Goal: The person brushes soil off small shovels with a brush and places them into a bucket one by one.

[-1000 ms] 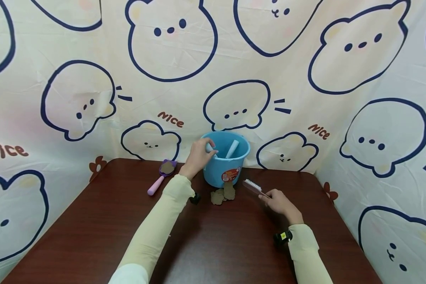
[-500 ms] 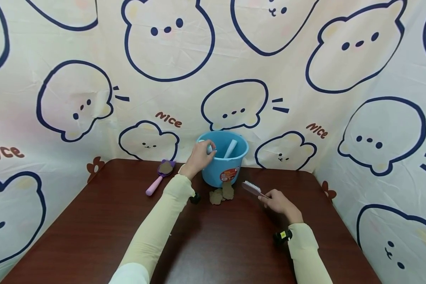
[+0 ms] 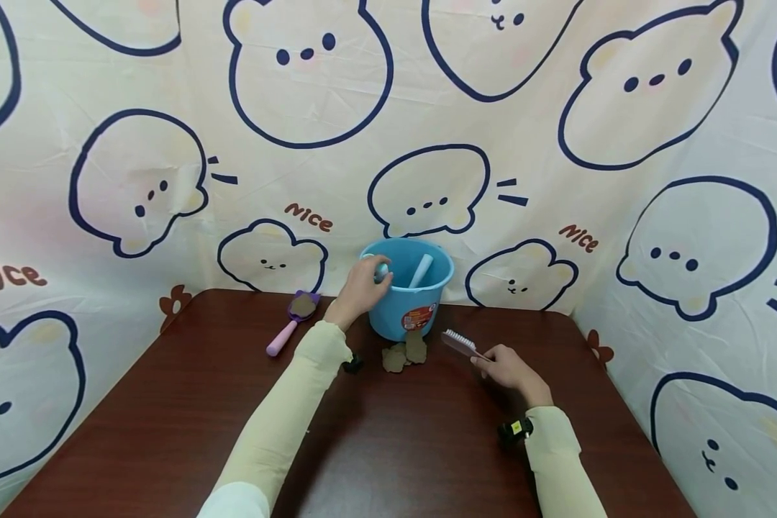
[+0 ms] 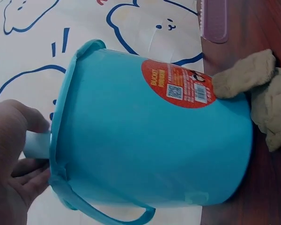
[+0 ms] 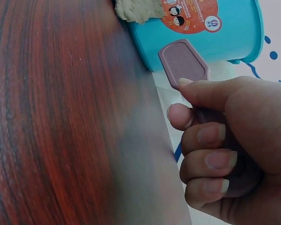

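L hand (image 3: 365,282): mine, at bucket's near L rim; thumb & fingers pinching a pale-blue cyl. piece (image 4: 36,144).
Pale-blue cyl. piece: in L grip, sticking up past rim; lower end hidden by bucket wall.
R hand (image 3: 508,368): mine, fingers curled round brush hdl, thumb along it.
Brush (image 3: 460,341): mauve, w/ white bristles facing up; head just beyond R fingertips, twd bucket. Contact w/ table: can't tell.
Bucket (image 4: 126,136): blue, upright, under L fingers, beyond & L of R fingers.
Label (image 4: 180,84): red-orange, on bucket wall, R of L fingers.
Bail (image 4: 86,205): blue, hanging down bucket side, below L fingers.
Pale rod (image 3: 421,271): in bucket, leaning, just R of L fingers.
Clumps (image 3: 395,357): sandy-brown, at bucket foot, betw. my hands; one propped agst bucket.
Scoop (image 3: 283,337): purple, pink hdl, L of L hand, carrying brown lump (image 3: 303,306).
Table (image 3: 401,446): dk wood, below both hands.
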Action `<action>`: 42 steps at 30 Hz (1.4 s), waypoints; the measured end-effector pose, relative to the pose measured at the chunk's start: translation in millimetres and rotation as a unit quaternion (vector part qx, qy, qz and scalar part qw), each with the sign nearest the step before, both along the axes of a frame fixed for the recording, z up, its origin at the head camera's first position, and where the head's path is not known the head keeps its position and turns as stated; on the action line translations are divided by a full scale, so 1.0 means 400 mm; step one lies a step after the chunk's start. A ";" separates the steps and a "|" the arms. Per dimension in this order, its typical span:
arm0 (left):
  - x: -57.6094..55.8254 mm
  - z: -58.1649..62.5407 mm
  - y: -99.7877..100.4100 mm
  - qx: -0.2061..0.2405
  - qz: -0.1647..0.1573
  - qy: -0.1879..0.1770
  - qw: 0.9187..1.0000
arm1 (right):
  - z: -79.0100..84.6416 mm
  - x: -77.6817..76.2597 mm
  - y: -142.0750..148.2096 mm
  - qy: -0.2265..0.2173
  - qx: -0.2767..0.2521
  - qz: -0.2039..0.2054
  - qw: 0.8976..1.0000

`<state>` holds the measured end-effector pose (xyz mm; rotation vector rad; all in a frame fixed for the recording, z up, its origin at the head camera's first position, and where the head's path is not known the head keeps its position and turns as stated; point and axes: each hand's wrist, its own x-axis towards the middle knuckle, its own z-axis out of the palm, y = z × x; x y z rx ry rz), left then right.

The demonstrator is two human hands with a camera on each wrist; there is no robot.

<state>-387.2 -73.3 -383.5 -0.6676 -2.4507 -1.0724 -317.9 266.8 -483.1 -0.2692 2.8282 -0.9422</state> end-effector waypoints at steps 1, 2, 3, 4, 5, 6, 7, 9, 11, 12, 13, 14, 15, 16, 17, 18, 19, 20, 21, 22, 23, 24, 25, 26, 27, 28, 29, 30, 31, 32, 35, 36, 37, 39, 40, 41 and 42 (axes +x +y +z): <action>0.003 -0.003 -0.003 0.008 0.001 0.008 1.000 | 0.000 0.000 0.000 0.001 0.002 0.000 1.000; 0.007 -0.005 -0.006 0.016 0.001 0.016 1.000 | 0.000 0.000 0.001 0.001 0.002 0.002 1.000; 0.010 -0.008 -0.009 0.022 0.001 0.023 0.999 | 0.000 0.000 0.001 0.001 0.001 0.001 1.000; 0.013 -0.011 -0.012 0.029 0.000 0.031 0.999 | 0.000 0.000 0.001 0.001 0.000 0.001 1.000; 0.017 -0.013 -0.015 0.035 -0.001 0.039 0.999 | -0.001 0.000 0.001 0.001 -0.001 0.001 1.000; 0.019 -0.016 -0.018 0.038 -0.002 0.046 0.998 | -0.001 0.001 0.001 0.001 -0.002 0.000 1.000; 0.022 -0.018 -0.021 0.039 -0.004 0.054 0.998 | -0.002 0.001 0.002 0.001 -0.003 0.001 1.000; 0.027 -0.022 -0.028 0.037 -0.012 0.068 0.997 | -0.003 0.001 0.003 0.000 -0.002 0.002 1.000; 0.033 -0.027 -0.035 0.038 -0.021 0.079 0.996 | -0.005 0.001 0.003 0.001 0.000 0.005 1.000; 0.036 -0.030 -0.038 0.040 -0.026 0.084 0.995 | -0.006 0.002 0.003 -0.001 0.001 0.006 1.000; 0.039 -0.033 -0.043 0.044 -0.028 0.087 0.995 | -0.007 0.002 0.004 -0.002 0.001 0.008 1.000; 0.042 -0.037 -0.048 0.049 -0.030 0.091 0.994 | -0.007 0.002 0.004 -0.003 0.003 0.008 1.000; 0.045 -0.041 -0.053 0.054 -0.029 0.092 0.994 | -0.007 0.002 0.003 -0.004 0.002 0.008 1.000; 0.048 -0.046 -0.059 0.060 -0.027 0.093 0.993 | -0.008 0.002 0.004 -0.003 0.000 0.007 1.000; 0.051 -0.051 -0.067 0.064 -0.021 0.091 0.994 | -0.007 0.002 0.004 -0.005 -0.002 0.005 1.000; 0.054 -0.057 -0.074 0.069 -0.014 0.086 0.994 | -0.007 0.002 0.004 -0.005 -0.005 0.003 1.000; 0.056 -0.063 -0.083 0.071 -0.002 0.079 0.994 | -0.006 0.002 0.004 -0.004 -0.006 0.001 1.000; 0.059 -0.071 -0.092 0.071 0.010 0.070 0.995 | -0.006 0.002 0.005 -0.004 -0.008 0.000 1.000; 0.062 -0.079 -0.101 0.068 0.026 0.056 0.996 | -0.006 0.002 0.006 -0.003 -0.008 -0.001 1.000; 0.065 -0.089 -0.111 0.063 0.041 0.038 0.996 | -0.006 0.002 0.006 -0.003 -0.009 -0.002 1.000; 0.067 -0.100 -0.122 0.057 0.057 0.016 0.997 | -0.006 0.001 0.007 -0.004 -0.009 -0.002 1.000; 0.069 -0.111 -0.133 0.047 0.070 -0.006 0.996 | -0.006 0.000 0.007 -0.004 -0.008 -0.003 1.000; 0.069 -0.124 -0.143 0.034 0.084 -0.024 0.996 | -0.006 -0.001 0.008 -0.003 -0.007 -0.004 1.000; 0.069 -0.136 -0.153 0.021 0.094 -0.043 0.994 | -0.006 -0.001 0.008 -0.003 -0.006 -0.004 1.000; 0.069 -0.149 -0.163 0.006 0.103 -0.062 0.993 | -0.005 -0.002 0.008 -0.004 -0.005 -0.004 1.000; 0.068 -0.161 -0.171 -0.008 0.110 -0.077 0.991 | -0.005 -0.003 0.008 -0.004 -0.003 -0.003 1.000; 0.067 -0.172 -0.178 -0.022 0.116 -0.087 0.989 | -0.005 -0.004 0.008 -0.005 -0.002 -0.003 1.000; 0.065 -0.183 -0.184 -0.036 0.123 -0.094 0.987 | -0.005 -0.004 0.008 -0.006 -0.002 -0.004 1.000; 0.064 -0.193 -0.188 -0.049 0.129 -0.105 0.985 | -0.005 -0.005 0.007 -0.006 -0.001 -0.004 1.000; 0.063 -0.201 -0.189 -0.062 0.132 -0.117 0.982 | -0.005 -0.006 0.007 -0.007 0.000 -0.004 1.000; 0.058 -0.220 -0.187 -0.099 0.134 -0.135 0.977 | -0.005 -0.007 0.006 -0.006 0.001 -0.005 1.000; 0.056 -0.225 -0.185 -0.109 0.132 -0.140 0.975 | -0.004 -0.006 0.005 -0.005 0.001 -0.004 1.000; 0.054 -0.228 -0.182 -0.120 0.131 -0.145 0.973 | -0.004 -0.006 0.005 -0.003 0.001 -0.001 1.000; 0.048 -0.235 -0.176 -0.134 0.132 -0.149 0.971 | -0.003 -0.006 0.003 -0.003 0.000 0.003 1.000; 0.046 -0.237 -0.173 -0.140 0.132 -0.151 0.970 | -0.004 -0.006 0.002 -0.002 -0.001 0.004 1.000; 0.044 -0.239 -0.170 -0.143 0.135 -0.159 0.968 | -0.003 -0.006 0.001 -0.003 0.000 0.006 1.000; 0.042 -0.240 -0.167 -0.144 0.139 -0.171 0.965 | -0.003 -0.005 -0.001 -0.004 0.000 0.008 1.000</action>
